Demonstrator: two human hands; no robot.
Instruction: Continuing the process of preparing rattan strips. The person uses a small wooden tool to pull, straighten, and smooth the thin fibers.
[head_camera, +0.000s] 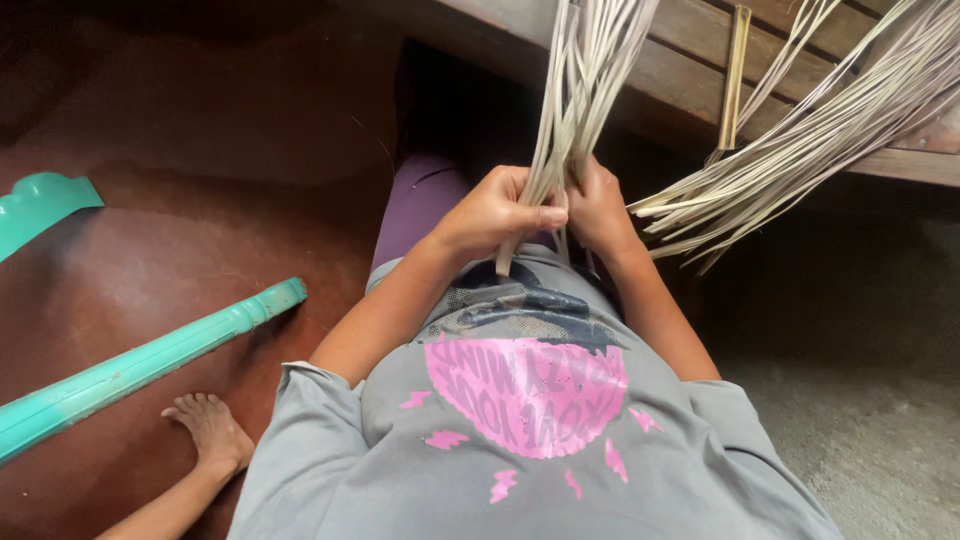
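My left hand and my right hand meet in front of my chest, both closed around the lower end of a bundle of pale thin cane strips that rises toward the top of the view. The strips' cut ends poke out just below my left thumb. A second fan of the same pale strips spreads to the right, resting on a wooden bench. I wear a grey shirt with a pink print.
A turquoise turned wooden post lies slanted on the reddish-brown floor at left, with another turquoise piece at the far left edge. A bare foot rests near the post. Grey rough ground lies at right.
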